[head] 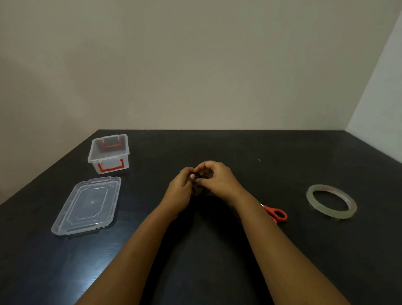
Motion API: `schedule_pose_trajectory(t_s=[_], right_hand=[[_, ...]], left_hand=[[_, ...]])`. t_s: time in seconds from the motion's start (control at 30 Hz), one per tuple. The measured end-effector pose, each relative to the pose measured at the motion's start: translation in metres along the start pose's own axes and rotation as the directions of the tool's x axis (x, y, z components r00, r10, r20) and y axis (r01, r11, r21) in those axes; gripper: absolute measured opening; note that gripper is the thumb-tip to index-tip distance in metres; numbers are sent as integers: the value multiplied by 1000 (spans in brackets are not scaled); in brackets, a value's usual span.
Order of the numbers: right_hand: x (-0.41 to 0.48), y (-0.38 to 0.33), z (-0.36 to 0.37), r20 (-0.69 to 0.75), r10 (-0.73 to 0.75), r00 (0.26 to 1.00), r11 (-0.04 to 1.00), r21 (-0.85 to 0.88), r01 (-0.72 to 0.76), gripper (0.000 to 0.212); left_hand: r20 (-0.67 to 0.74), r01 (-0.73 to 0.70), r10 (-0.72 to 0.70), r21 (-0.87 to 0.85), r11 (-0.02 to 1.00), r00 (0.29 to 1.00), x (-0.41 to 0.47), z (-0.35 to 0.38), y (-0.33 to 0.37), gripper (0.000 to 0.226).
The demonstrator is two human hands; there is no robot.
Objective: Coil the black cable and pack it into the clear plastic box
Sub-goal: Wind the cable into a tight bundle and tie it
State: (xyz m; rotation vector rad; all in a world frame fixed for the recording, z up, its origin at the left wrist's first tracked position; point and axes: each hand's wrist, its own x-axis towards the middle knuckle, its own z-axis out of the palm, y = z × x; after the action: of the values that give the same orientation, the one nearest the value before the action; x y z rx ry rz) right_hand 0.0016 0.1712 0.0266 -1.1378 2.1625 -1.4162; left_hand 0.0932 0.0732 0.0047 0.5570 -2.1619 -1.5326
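Above the middle of the dark table, my left hand (179, 189) and my right hand (215, 178) meet, both closed on a small bundle of black cable (201, 177). Only a few thin loops show between the fingers; the rest is hidden by the hands and blends into the dark tabletop. The clear plastic box (109, 153) with red handles stands open and empty at the far left. Its clear lid (88, 204) lies flat on the table in front of it.
Red-handled scissors (277, 214) lie just right of my right forearm, partly hidden by it. A roll of clear tape (331, 201) lies flat further right. The table (264, 154) meets the walls at the back and right; its left edge runs diagonally.
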Motion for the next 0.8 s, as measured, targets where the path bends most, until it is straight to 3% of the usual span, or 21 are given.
schedule_pose_trajectory(t_s=[0.17, 0.3, 0.4, 0.5, 0.67, 0.8], right_hand=[[-33, -3, -32, -31, -11, 999, 1000, -13, 10, 19], [-64, 20, -75, -273, 52, 961, 977, -183, -105, 14], [-89, 37, -108, -467, 46, 883, 862, -429, -271, 15], [-116, 47, -138, -591, 44, 806, 781, -482, -397, 22], [-155, 66, -175, -628, 214, 748, 806, -319, -499, 33], [-175, 77, -186, -539, 319, 780, 771, -330, -544, 44]], left_hand=[[11, -19, 20, -101, 995, 1000, -13, 26, 11, 30], [47, 31, -27, -85, 996, 999, -21, 49, 19, 30], [7, 104, -104, -86, 991, 995, -20, 56, 21, 31], [-62, 118, -119, -22, 993, 991, -21, 62, 21, 33], [-65, 133, -134, -16, 991, 989, -26, 88, 31, 30], [-60, 47, -51, -66, 997, 997, -32, 121, 51, 32]])
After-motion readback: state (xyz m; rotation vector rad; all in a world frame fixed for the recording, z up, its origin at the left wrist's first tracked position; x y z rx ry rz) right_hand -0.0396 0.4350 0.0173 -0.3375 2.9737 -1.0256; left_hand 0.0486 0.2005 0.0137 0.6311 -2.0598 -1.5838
